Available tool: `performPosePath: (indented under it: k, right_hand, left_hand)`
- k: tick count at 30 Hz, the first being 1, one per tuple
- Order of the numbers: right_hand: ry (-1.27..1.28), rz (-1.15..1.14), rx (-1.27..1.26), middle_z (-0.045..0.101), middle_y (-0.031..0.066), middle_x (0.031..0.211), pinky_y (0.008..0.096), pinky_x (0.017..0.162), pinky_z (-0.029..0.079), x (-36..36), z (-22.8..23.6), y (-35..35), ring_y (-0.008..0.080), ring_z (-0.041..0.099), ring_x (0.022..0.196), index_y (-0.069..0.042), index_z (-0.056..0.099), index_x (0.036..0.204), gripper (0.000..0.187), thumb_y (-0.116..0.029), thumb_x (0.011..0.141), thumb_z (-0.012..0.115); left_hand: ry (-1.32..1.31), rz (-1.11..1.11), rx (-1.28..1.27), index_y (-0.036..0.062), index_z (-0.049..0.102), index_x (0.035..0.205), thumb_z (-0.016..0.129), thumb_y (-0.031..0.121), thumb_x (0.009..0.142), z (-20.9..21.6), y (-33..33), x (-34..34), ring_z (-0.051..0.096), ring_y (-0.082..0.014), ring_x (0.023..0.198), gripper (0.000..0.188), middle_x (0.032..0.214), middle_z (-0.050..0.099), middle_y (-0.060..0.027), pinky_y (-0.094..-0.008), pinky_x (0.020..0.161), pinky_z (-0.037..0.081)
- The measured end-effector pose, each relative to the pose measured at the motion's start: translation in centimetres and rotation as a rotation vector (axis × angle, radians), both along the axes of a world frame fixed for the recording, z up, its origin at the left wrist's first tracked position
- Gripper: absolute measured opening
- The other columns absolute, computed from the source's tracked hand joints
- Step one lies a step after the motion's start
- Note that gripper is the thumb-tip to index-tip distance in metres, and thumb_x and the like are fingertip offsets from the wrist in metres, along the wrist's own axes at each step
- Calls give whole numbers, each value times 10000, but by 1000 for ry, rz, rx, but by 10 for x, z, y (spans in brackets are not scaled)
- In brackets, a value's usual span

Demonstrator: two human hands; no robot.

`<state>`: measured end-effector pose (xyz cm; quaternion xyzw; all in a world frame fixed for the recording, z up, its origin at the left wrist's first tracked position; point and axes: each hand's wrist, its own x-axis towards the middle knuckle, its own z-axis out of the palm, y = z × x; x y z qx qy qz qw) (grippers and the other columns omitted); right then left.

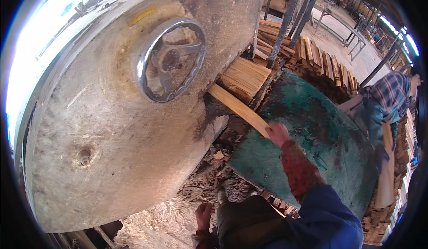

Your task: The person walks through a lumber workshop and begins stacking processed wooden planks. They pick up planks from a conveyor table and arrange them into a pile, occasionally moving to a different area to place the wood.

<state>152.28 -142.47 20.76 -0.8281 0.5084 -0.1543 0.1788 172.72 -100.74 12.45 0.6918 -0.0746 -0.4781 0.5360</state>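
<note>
My right hand [278, 133] is closed on the near end of a long pale wooden slat [236, 107]. The slat runs up and left, and its far end goes behind the edge of a big dusty round machine cover [111, 128] that carries a shiny metal handwheel [170, 61]. My arm reaches over a worn green machine guard [321, 133]. My left hand [203, 215] hangs low near my knee at the bottom of the view, fingers curled, with nothing seen in it.
Stacks of cut slats [244, 77] and upright boards [325, 64] lie behind the machine. Sawdust and wood scraps [214, 177] cover the floor. Another person in a plaid shirt [388, 102] handles a board [387, 168] at the right. Metal posts [285, 24] stand behind.
</note>
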Motion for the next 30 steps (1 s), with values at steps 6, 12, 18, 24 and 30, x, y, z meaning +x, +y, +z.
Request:
performPosePath:
  k: [6, 12, 18, 24, 30]
  right_hand:
    - [-174, 21, 12, 629, 166, 849, 466, 664, 490, -68, 1, 106, 371, 620, 778, -67, 670, 950, 163, -153, 842, 584]
    - [-193, 78, -18, 627, 130, 1019, 417, 748, 513, -94, 17, 191, 333, 599, 933, -87, 650, 1123, 310, -41, 827, 569]
    - [-90, 181, 18, 599, 125, 1053, 427, 840, 481, -122, 25, 220, 355, 561, 985, -91, 646, 1123, 330, -87, 793, 647]
    - [-83, 337, 216, 609, 142, 1036, 436, 843, 470, -127, 44, 202, 368, 565, 983, -85, 650, 1094, 388, -256, 757, 741]
    - [-235, 181, 270, 634, 194, 986, 443, 748, 503, -89, 18, 132, 377, 615, 894, -23, 623, 1107, 424, -290, 796, 731]
  left_hand:
    - [-48, -304, -246, -38, 635, 1012, 631, 227, 899, 65, -116, -14, 616, -133, 763, 288, 847, 663, -78, -264, 681, 494]
    - [226, -297, -236, -29, 604, 1068, 632, 311, 920, 76, -186, -72, 633, -131, 778, 372, 917, 657, -72, -285, 700, 531]
    - [161, -233, -94, -60, 559, 1101, 686, 286, 879, 74, -210, -85, 661, -169, 723, 430, 886, 655, -87, -289, 534, 562]
    - [159, -218, -192, -45, 583, 1079, 632, 180, 892, 55, -217, -79, 683, -198, 718, 297, 886, 669, -108, -321, 550, 600]
    - [180, -281, -225, -12, 592, 1094, 643, 181, 868, 49, -209, -71, 685, -200, 766, 302, 933, 668, -97, -323, 577, 598]
